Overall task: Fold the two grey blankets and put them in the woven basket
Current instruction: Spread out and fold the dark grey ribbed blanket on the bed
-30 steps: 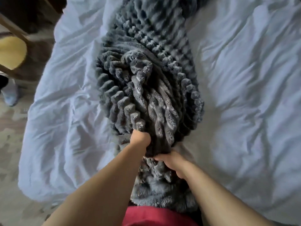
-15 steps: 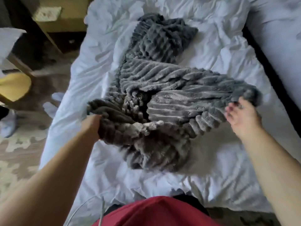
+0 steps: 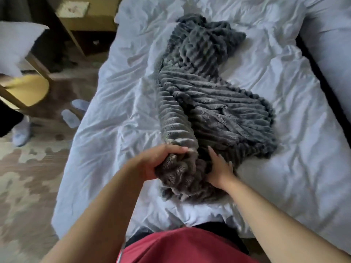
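Ribbed grey blanket point(image 3: 218, 103) – bunched, twisted lengthwise – gripped by left hand point(image 3: 152, 164).

Rumpled white sheet point(image 3: 117, 114) on bed; yellow chair point(image 3: 28, 90), pale slippers point(image 3: 70, 118) on floor left.

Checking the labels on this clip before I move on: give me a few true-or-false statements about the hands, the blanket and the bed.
1. The left hand grips the near end of the grey blanket. True.
2. The blanket lies neatly folded. False: it sprawls crumpled on the white bed sheet.
3. The right hand touches the blanket. True.
4. A woven basket stands on the bed. False: no basket is in view.
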A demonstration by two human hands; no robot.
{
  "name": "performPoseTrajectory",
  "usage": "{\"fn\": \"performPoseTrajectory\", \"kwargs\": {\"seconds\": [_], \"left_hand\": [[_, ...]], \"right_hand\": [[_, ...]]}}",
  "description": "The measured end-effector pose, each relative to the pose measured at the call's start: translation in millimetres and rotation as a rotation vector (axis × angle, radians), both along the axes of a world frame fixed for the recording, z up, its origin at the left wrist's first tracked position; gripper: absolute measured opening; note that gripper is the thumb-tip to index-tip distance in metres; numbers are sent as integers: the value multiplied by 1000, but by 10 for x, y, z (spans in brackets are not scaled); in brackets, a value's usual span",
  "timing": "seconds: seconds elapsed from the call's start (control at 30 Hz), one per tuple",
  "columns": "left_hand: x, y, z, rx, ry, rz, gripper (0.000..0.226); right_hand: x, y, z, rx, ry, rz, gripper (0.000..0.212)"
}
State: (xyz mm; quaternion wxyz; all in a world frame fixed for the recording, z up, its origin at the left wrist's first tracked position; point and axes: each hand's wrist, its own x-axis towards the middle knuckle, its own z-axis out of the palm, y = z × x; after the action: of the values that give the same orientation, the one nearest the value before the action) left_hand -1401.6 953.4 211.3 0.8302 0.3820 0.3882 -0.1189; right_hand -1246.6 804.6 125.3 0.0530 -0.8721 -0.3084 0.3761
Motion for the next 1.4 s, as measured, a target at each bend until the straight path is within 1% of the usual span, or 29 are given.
{"fn": "performPoseTrajectory", "kwargs": {"seconds": [0.03, 0.07, 0.13, 0.17, 0.23, 0.27, 0.3, 0.33, 0.37, 0.4, 0.47, 0.53, 0.57, 0.6, 0.67, 0.73, 0.77, 0.8, 0.83, 0.93, 0.97, 1.03, 1.1, 1.13, 1.17, 1.23, 1.3, 1.37, 1.4], "left_hand": [[-49, 92, 85, -8, -65, 38, 27], [-99, 201, 146, -5, -126, 100, 29], [-231, 406, 230, 33, -252, 313, 33], [-308, 501, 241, 36, -332, 489, 35], [-492, 656, 183, -75, -482, 953, 36], [-583, 706, 122, -188, -481, 1175, 36], [-657, 732, 26, -294, -434, 1317, 36], [-714, 724, -83, -360, -336, 1348, 36], [-729, 673, -187, -356, -197, 1270, 36], [-715, 592, -289, -314, -67, 1112, 40], [-623, 339, -437, -242, 40, 681, 66], [-510, 82, -504, -263, 0, 372, 93], [-456, 0, -503, -266, -62, 290, 95], [-406, -44, -482, -246, -126, 251, 86], [-339, -36, -382, -166, -175, 276, 54], [-298, -8, -314, -33, -84, 303, 19], [-298, 15, -285, 92, 4, 314, 12], [-315, 39, -255, 200, 70, 334, 15], [-340, 59, -205, 239, 74, 359, 17], [-451, 122, -3, 94, -49, 435, 15], [-526, 171, 57, 32, -113, 448, 17], [-703, 267, 134, -65, -269, 511, 30], [-884, 378, 86, -187, -388, 742, 41], [-969, 421, 11, -204, -382, 867, 45], [-1059, 431, -68, -174, -325, 919, 52], [-1196, 365, -201, -91, -216, 737, 72], [-1276, 218, -328, -106, -179, 494, 76], [-1283, 84, -418, -111, -53, 377, 51], [-1257, 19, -456, -94, 14, 328, 34]], "right_hand": [[14, 38, 17, -41, 73, 52, 84], [10, 48, 27, -72, 155, 96, 62], [-40, 38, 49, -60, 231, 172, 23], [-64, 39, 59, -31, 231, 143, 16], [-114, 57, 104, 93, 227, -85, 23], [-143, 87, 152, 179, 261, -269, 27], [-167, 130, 209, 259, 337, -461, 29], [-196, 190, 290, 315, 444, -614, 27], [-237, 255, 386, 352, 561, -708, 24], [-286, 326, 499, 377, 662, -738, 24], [-396, 495, 735, 479, 839, -698, 26], [-502, 640, 906, 637, 1039, -646, 26], [-550, 678, 945, 689, 1099, -623, 25], [-584, 695, 961, 709, 1090, -596, 24], [-621, 659, 932, 683, 914, -563, 22], [-629, 538, 832, 642, 807, -536, 16], [-634, 462, 772, 631, 767, -516, 12], [-646, 388, 711, 618, 728, -482, 14], [-665, 320, 646, 601, 698, -436, 21], [-776, 190, 529, 503, 682, -202, 51], [-821, 183, 501, 448, 654, -105, 54], [-903, 226, 474, 377, 562, -20, 38], [-965, 344, 512, 400, 508, -117, 12], [-979, 416, 543, 422, 488, -198, 5], [-988, 492, 584, 452, 487, -287, 9], [-1016, 617, 652, 506, 654, -445, 31], [-1050, 716, 717, 568, 943, -524, 41], [-1078, 802, 716, 628, 1109, -579, 37], [-1078, 828, 662, 647, 1083, -607, 35]]}}
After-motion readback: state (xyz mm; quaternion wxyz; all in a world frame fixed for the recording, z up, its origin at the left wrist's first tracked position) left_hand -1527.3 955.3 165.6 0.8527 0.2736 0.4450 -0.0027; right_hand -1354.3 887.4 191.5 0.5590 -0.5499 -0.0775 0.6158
